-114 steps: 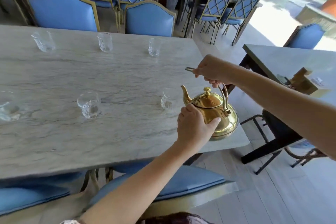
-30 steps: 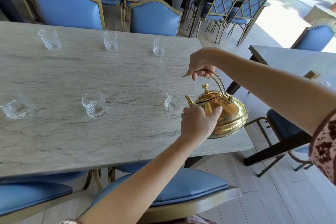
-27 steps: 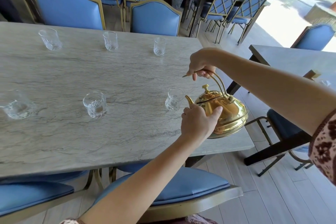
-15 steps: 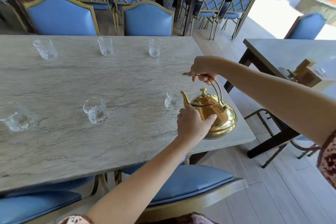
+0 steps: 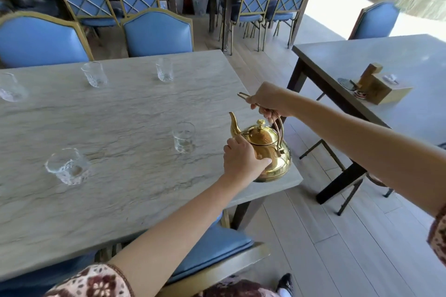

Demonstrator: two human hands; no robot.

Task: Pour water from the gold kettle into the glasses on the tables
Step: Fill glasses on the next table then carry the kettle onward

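Head view, from the bottom of the frame upward: patterned sleeves (image 5: pixel 96 282) at the lower left and right edges, then a blue cushioned chair (image 5: pixel 212 246) tucked under the near edge of the marbled grey table (image 5: pixel 120 116). Right of centre, the left hand (image 5: pixel 242 160) lies spread against the near side of the gold kettle (image 5: pixel 268 152), thumb and fingers cupping its belly. The kettle stands upright at the table's right corner, close to the edge, spout toward the upper left. Above it the right hand (image 5: pixel 269 101) is closed around the top of the kettle's arched handle. Just left of the kettle is a glass (image 5: pixel 184 137) with some water in it; another glass (image 5: pixel 68 166) stands at the left of the frame. Farther up, three more glasses (image 5: pixel 164 73) line the table's far side. At the right a second table (image 5: pixel 410 60) carries a wooden box (image 5: pixel 379 88). Blue chairs (image 5: pixel 158 32) stand beyond.
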